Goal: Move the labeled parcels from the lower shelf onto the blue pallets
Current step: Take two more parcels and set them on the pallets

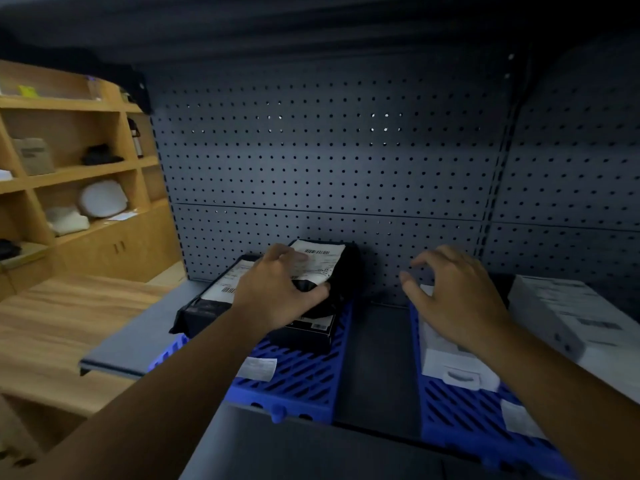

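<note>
The head view showed a grey metal shelf (138,344) backed by a dark pegboard panel (329,161) dotted with regular round holes. Two blue pallets of slotted plastic lay on the shelf with a bare grey strip between them. On the left pallet (298,379) sat a pile of black parcels: a soft black bag parcel (329,271) with a white barcode label at the back, a flat black-wrapped parcel (207,303) with its own white label at the left, overhanging the pallet's edge, and a rigid black box (308,332) at the front. The left hand (277,292) rested on this pile, fingers curled over the bag's label and thumb pressed against its dark front, gripping the soft bag. A loose white slip (258,368) lay flat on the slats nearer the camera. The right hand (457,299) hovered over the right pallet (460,407) with fingers spread and bent, gripping nothing; under it lay a flat white parcel (446,362). Just to the right lay a long white carton (568,317) with printed labels. At the far left stood wooden cubby shelving (69,168) holding blurred pale and dark items.
</note>
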Demonstrator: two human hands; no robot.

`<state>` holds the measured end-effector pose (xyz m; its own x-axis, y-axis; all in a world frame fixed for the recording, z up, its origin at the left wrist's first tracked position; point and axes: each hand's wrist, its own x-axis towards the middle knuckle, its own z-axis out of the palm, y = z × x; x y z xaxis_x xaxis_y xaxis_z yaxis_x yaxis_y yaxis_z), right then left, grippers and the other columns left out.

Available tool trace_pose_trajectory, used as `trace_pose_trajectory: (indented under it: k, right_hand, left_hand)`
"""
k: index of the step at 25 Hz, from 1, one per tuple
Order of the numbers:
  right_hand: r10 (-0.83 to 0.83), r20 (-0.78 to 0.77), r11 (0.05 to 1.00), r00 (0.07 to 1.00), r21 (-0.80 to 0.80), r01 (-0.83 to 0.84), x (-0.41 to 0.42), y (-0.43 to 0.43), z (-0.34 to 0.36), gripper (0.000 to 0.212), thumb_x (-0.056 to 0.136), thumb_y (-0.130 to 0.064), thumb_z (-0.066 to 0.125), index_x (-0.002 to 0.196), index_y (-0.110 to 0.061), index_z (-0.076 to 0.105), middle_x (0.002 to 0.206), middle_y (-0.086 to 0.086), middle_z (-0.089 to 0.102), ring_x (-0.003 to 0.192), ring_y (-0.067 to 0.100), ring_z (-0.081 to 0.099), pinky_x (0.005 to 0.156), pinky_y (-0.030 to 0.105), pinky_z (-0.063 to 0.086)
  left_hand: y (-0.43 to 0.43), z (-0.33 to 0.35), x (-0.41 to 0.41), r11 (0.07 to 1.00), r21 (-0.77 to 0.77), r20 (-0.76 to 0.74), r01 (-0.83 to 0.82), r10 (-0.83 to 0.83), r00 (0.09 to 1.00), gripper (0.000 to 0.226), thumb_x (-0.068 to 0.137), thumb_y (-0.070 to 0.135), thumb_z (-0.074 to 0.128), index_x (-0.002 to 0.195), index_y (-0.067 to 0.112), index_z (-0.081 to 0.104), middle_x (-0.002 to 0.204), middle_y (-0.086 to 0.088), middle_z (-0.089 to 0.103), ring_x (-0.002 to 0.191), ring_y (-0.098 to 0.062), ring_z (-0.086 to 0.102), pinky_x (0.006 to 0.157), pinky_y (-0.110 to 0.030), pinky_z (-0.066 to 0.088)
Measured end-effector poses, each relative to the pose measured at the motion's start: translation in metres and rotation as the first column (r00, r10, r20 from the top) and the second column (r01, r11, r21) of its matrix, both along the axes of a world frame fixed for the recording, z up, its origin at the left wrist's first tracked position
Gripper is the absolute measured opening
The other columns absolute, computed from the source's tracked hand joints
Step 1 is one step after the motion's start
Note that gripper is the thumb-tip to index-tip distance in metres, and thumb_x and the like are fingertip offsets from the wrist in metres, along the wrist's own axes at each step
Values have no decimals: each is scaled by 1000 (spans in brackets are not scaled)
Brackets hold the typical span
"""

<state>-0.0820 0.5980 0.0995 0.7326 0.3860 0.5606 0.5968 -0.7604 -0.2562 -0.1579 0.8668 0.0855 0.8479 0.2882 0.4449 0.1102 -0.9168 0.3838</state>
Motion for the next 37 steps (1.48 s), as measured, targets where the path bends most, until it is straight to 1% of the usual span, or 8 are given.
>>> trace_pose_trajectory:
  k: [4, 10, 15, 18, 21, 25, 31, 37]
  right_hand:
    - [-24, -3, 1000, 1000, -7, 24, 1, 5, -6, 39, 94, -47, 56, 113, -15, 67, 115, 6, 62, 108, 27, 56, 99, 40, 41]
    - [-66, -9, 998, 998, 1, 66, 7, -2, -9, 38, 93, -49, 55, 110, -17, 67, 115, 4, 63, 110, 25, 56, 98, 38, 40]
    - [-77, 9, 997, 997, 19, 77, 5, -4, -10, 35, 93, -48, 57, 107, -18, 67, 111, 3, 64, 107, 24, 56, 95, 37, 39]
    - [-72, 16, 997, 997, 12, 72, 3, -5, -11, 34, 93, -47, 57, 107, -17, 68, 111, 3, 64, 106, 23, 57, 96, 38, 40]
    - [-74, 21, 997, 997, 14, 74, 1, -7, -11, 35, 93, -46, 57, 107, -16, 68, 110, 4, 64, 106, 23, 58, 96, 39, 42]
    - [-85, 24, 996, 996, 6, 85, -2, -9, -11, 36, 93, -46, 56, 107, -14, 68, 110, 6, 64, 105, 25, 58, 97, 41, 43]
    - [-153, 64, 988, 986, 13, 152, -23, -31, -2, 36, 91, -46, 58, 104, -14, 69, 104, 6, 65, 100, 26, 59, 91, 44, 48]
    - [-402, 108, 915, 909, 17, 402, -75, -117, -2, 36, 90, -39, 66, 115, -13, 67, 114, 10, 62, 107, 31, 57, 94, 43, 45]
  left_hand:
    - [-1, -14, 6, 1000, -5, -13, -5, 5, 1000, 88, 65, 88, 48, 135, 37, 60, 142, 18, 45, 124, -11, 56, 98, -41, 54]
    - [-6, -31, 6, 992, 123, -120, -31, 46, 992, 94, 71, 89, 46, 145, 30, 49, 151, 13, 37, 131, -18, 49, 98, -39, 51]
    - [-2, -32, -1, 987, 140, 51, -75, 68, 996, 89, 72, 86, 45, 134, 24, 62, 143, 10, 46, 128, -18, 50, 91, -36, 53]
    - [0, -36, -3, 982, 169, -26, -78, 84, 996, 95, 72, 89, 40, 139, 24, 58, 146, 8, 46, 131, -20, 46, 98, -37, 49]
    - [-3, -38, -7, 973, 217, -41, -82, 93, 995, 105, 73, 97, 26, 146, 26, 51, 153, 5, 45, 143, -24, 39, 116, -43, 37]
    - [-12, -36, -13, 949, 303, 20, 87, -98, 995, 89, 85, 88, 27, 148, 28, 52, 153, 9, 50, 149, -16, 34, 125, -42, 22]
    - [-54, -11, -11, 943, 255, 103, 212, -244, 964, 73, 93, 75, 33, 138, 25, 63, 137, 8, 62, 129, -15, 51, 116, -36, 32]
    - [-152, -1, 4, 847, 207, 118, 490, -518, 847, 72, 93, 76, 29, 133, 28, 64, 131, 9, 64, 120, -16, 55, 104, -32, 35]
